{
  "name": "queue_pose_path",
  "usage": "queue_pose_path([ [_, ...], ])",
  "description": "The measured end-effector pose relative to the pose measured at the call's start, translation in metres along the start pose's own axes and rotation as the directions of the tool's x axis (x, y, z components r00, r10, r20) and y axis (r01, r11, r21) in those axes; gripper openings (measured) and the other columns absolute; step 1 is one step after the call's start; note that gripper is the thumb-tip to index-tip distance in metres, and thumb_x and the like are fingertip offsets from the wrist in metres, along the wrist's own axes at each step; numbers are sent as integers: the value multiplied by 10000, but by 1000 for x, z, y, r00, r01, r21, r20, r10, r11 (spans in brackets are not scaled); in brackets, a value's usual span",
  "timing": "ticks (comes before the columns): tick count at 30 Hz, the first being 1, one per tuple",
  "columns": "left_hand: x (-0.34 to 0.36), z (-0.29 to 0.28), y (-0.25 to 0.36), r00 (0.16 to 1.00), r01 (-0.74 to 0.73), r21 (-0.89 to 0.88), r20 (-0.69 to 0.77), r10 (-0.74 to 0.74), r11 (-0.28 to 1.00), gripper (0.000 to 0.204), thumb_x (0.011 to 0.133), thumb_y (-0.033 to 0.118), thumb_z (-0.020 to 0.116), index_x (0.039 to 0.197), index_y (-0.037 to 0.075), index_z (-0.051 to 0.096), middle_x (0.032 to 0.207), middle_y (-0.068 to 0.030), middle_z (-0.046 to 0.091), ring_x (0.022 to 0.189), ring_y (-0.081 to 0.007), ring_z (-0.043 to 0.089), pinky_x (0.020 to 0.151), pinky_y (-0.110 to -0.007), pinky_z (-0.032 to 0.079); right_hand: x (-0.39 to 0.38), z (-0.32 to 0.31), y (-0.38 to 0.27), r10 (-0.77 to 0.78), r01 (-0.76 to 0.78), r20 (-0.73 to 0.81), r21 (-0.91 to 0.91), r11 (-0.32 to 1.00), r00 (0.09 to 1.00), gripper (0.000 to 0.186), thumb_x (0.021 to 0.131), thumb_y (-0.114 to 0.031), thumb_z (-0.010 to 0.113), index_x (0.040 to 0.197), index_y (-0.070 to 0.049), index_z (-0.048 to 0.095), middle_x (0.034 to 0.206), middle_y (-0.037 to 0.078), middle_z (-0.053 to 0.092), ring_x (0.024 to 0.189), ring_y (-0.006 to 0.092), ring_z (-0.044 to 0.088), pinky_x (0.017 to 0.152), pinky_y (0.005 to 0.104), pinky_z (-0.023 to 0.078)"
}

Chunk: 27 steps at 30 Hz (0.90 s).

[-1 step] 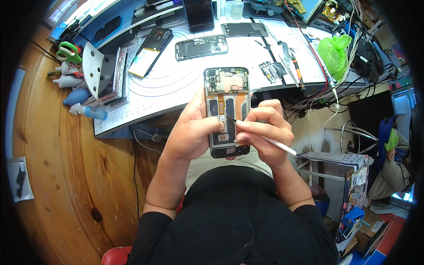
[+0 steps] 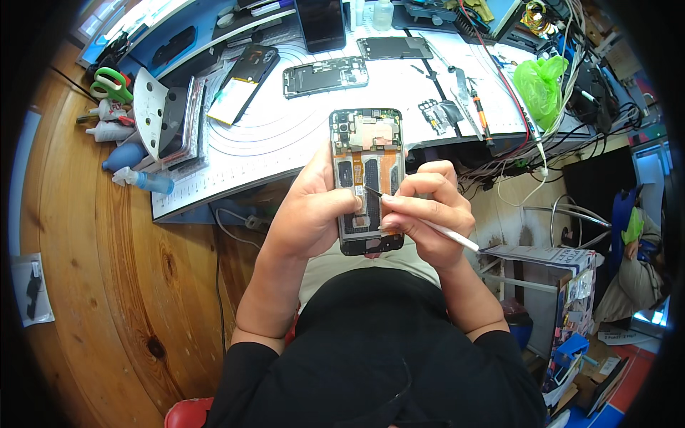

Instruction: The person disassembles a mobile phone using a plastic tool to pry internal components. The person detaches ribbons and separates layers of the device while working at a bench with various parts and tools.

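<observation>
In front of my body I hold an opened smartphone [image 2: 372, 182], its back cover off and its circuit board, orange flex cables and dark battery bay showing. My left hand [image 2: 314, 207] is closed round its left side, thumb pressed on the inner frame. Between the thumb and fingers of my right hand [image 2: 432, 214] is pinched a slim white-handled tool [image 2: 457, 237] with a thin dark tip. That tip touches or hovers just over the middle of the phone's inside; which of the two I cannot tell.
On the white desk mat [image 2: 250, 160] lie an opened phone body [image 2: 325, 76], another dark phone part [image 2: 394, 48], small parts [image 2: 440, 115] and an orange-black screwdriver [image 2: 480, 114]. A green bag [image 2: 540, 89] and tangled cables stand right. A spray bottle [image 2: 146, 180] and green-handled scissors [image 2: 110, 83] are left.
</observation>
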<state>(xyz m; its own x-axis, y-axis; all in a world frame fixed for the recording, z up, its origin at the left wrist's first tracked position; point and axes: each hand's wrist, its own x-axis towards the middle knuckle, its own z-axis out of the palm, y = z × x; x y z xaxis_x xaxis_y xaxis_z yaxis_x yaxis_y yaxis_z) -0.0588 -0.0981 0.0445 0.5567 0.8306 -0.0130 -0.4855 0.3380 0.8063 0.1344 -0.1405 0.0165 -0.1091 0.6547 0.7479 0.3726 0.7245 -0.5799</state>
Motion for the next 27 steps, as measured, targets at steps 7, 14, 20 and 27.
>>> queue_pose_path([
  [7,1,-2,1,999,32,-6,22,-32,999,800,740,-83,453,1518,-52,270,1449,-309,507,1296,-353,598,1106,-446,492,0,-3,2,-44,44,16,16,999,999,353,692,-209,891,1026,-126,815,913,15,685,841,215,529,732,343,462],
  [14,4,-4,0,995,89,-82,61,-84,993,798,736,-97,458,1514,-51,286,1441,-303,518,1297,-350,597,1095,-440,504,-1,-1,8,-30,30,2,132,991,1000,335,720,-238,878,1018,-102,810,942,42,725,846,220,531,761,341,451],
  [20,4,3,-3,999,18,-60,-30,-20,998,711,791,-138,479,1480,-19,345,1298,-154,597,1158,-222,650,982,-371,552,-6,-1,4,183,-156,-104,228,961,978,231,854,-147,811,983,10,703,917,136,704,891,245,598,833,377,522],
  [27,3,5,-3,999,-17,-45,-48,15,999,762,793,-132,480,1517,-11,275,1296,-177,585,1121,-226,664,922,-381,583,-5,1,7,165,-143,-91,209,967,982,202,817,-85,832,940,-2,696,909,117,680,855,220,586,853,362,533],
])
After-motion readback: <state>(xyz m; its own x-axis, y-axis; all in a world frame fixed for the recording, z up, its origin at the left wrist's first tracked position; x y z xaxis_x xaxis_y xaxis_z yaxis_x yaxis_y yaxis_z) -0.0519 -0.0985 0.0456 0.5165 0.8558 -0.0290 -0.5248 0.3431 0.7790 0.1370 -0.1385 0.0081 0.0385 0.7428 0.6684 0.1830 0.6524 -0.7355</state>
